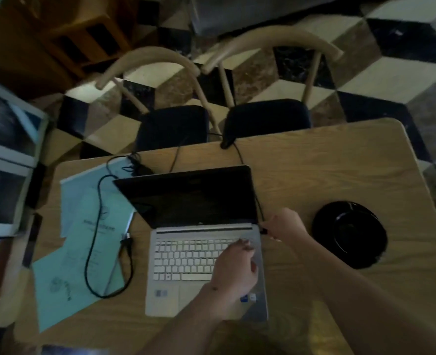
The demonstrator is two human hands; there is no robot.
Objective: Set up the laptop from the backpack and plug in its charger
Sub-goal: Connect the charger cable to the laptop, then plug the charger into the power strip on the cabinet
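1. The silver laptop with white keys and a dark, unlit screen (204,252) stands open on the light wooden bench (339,170), near its front edge, just beside the pale blue paper sheets (84,252) on its left.
2. The left hand (235,267) rests on the right part of the keyboard deck, fingers (245,245) relaxed and holding nothing; it seems to steady the machine. The base looks rigid and fairly heavy, so pressing there suits better than touching the thin, fragile lid.
3. The right hand (286,226) pinches the small black charger plug (263,230) at the laptop's right edge beside the hinge. Whether the plug is fully seated cannot be told.
4. The thin black charger cable (259,203) is limp and light; it runs behind the screen toward the bench's far edge. The stiff plug body is the place to hold, not the cord.
5. A second black cord (94,239) loops over the papers; a round black dish (350,234) sits at the right.
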